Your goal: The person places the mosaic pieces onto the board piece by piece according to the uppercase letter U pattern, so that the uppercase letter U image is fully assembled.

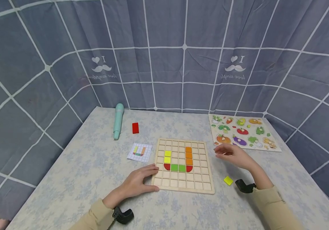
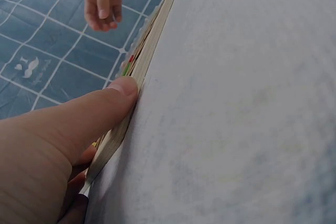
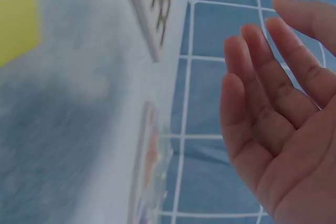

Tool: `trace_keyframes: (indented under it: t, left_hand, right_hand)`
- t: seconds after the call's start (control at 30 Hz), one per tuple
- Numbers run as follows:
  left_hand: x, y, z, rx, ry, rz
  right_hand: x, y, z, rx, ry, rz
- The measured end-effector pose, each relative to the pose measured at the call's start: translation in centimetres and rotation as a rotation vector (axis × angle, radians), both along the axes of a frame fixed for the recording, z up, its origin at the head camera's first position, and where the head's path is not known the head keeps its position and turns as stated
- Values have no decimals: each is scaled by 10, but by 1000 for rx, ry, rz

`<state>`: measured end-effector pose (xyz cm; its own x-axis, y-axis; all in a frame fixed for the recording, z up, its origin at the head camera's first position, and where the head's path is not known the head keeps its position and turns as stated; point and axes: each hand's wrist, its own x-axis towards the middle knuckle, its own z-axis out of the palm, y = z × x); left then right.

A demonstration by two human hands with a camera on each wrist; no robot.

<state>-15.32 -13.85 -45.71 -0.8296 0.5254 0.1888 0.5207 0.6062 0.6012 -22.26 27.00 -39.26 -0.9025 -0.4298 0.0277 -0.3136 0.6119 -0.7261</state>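
A wooden grid board lies flat on the table, bearing two yellow tiles, three orange tiles, two green tiles and two red rounded pieces in a U shape. My left hand holds the board's near left corner, thumb against its front edge and fingers at its left side. To the right of the board, my right hand hovers with loosely bent fingers and an empty palm. Below it on the table lies a loose yellow tile.
A pattern card showing a similar U lies left of the board. Behind it are a red block and a teal microphone-shaped object. A vegetable puzzle board sits at the back right. Grid-patterned curtains surround the table.
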Motion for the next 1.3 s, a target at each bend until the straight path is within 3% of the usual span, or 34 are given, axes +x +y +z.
trace_keyframes:
  t: [0.47,0.8,1.03,1.3]
  left_hand:
    - [0,1,1,0,0,-2]
    - [1,0,2,4,-1,0]
    - [1,0,2,9,-14,5]
    - [0,1,2,0,-3,3]
  right_hand:
    - [21,28,-16,21,-105,58]
    - [31,43,-29,-36,-264,132]
    - [34,48,-36,-61,-255,142]
    - [37,44,-39,13,-206,121]
